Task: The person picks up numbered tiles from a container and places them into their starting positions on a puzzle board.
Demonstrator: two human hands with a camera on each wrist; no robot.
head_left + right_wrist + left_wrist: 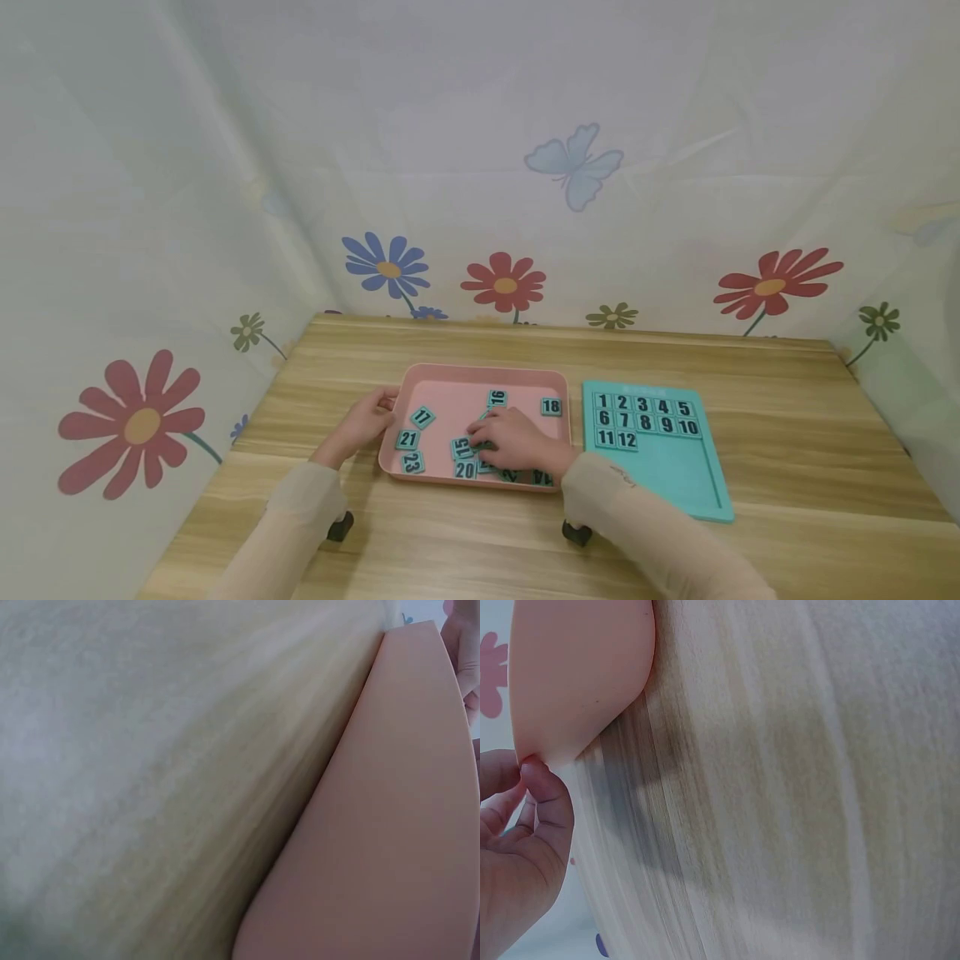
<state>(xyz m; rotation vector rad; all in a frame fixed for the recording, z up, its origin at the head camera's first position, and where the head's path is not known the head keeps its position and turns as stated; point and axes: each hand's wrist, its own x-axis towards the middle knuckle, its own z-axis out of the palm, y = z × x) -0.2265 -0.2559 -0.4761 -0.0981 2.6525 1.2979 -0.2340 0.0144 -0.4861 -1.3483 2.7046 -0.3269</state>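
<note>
A shallow pink tray (450,375) holds several turquoise number tiles, among them 16 (497,398), 17 (422,417), 18 (551,407), 21 (408,439), 23 (412,462) and 20 (465,470). At the tray's left side my left hand (365,423) grips the rim; in the left wrist view its thumb and fingertips (536,769) pinch the edge. My right hand (513,437) reaches into the tray from the right, its bent fingers down among the tiles beside the 15 (462,448). Whether they hold a tile I cannot tell. Part of the tile pile is hidden under that hand.
Right of the tray lies a turquoise board (675,479) with tiles 1 to 12 set in order from its top left. Both stand on a wood-grain table (810,433). A white curtain (465,125) with printed flowers hangs behind the table.
</note>
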